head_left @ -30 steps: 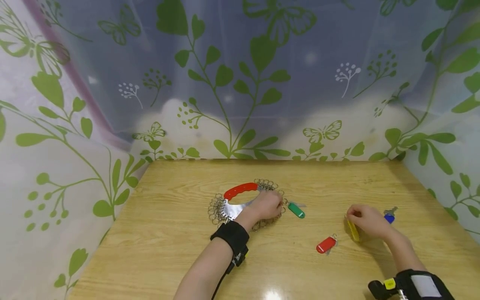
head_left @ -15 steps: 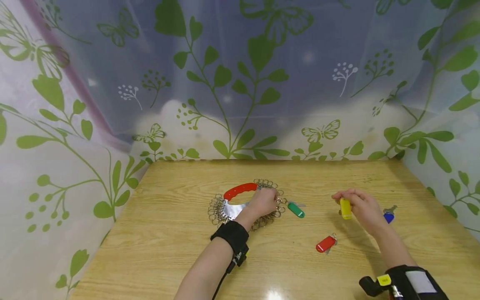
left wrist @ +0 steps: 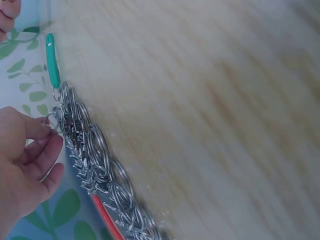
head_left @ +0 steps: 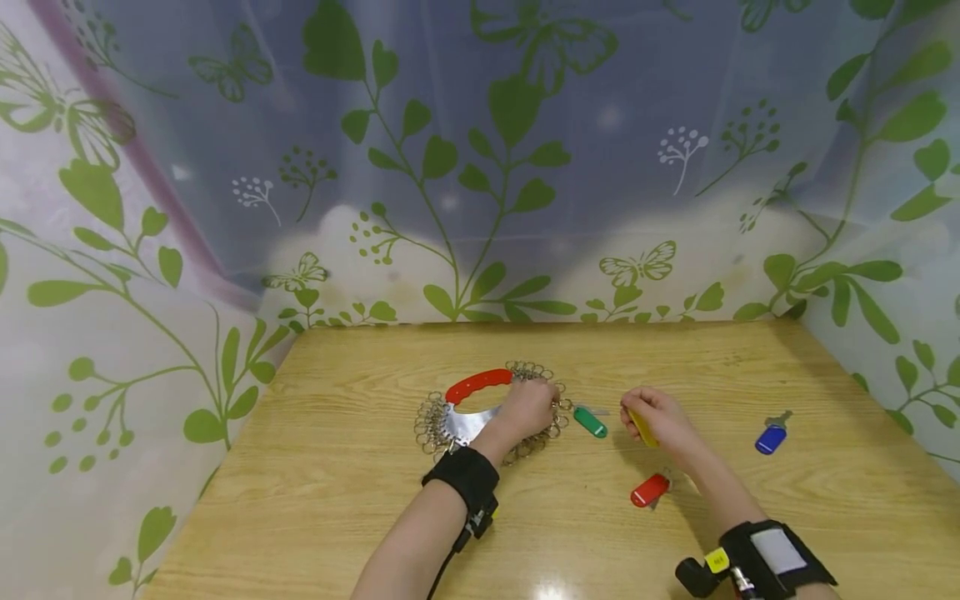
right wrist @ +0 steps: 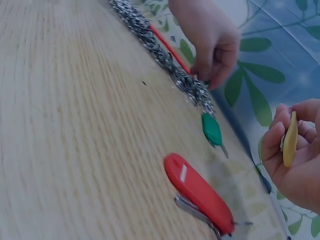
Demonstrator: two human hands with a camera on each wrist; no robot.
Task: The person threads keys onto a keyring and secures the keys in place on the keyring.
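Note:
A metal key ring holder [head_left: 463, 423] with a red handle [head_left: 480, 383] lies on the table, its edge lined with several split rings [left wrist: 100, 150]. My left hand [head_left: 529, 407] is over its right side; in the left wrist view the thumb and forefinger pinch one ring [left wrist: 52, 122]. My right hand [head_left: 663, 423] holds a yellow key tag [head_left: 642, 428] in its curled fingers, raised above the table. In the right wrist view that tag [right wrist: 290, 140] appears edge-on. A green key tag [head_left: 590, 422] with a key lies between the hands, at the holder's right edge.
A red key tag [head_left: 649, 490] with keys lies in front of the right hand. Farther right lies a blue key tag [head_left: 771, 439] with its key. A patterned curtain [head_left: 480, 167] borders the wooden table [head_left: 337, 500] at the back and sides.
My right hand has lifted the yellow key tag and carried it left, toward the green tag and the holder. The blue tag is now uncovered. My left hand stays at the rings.

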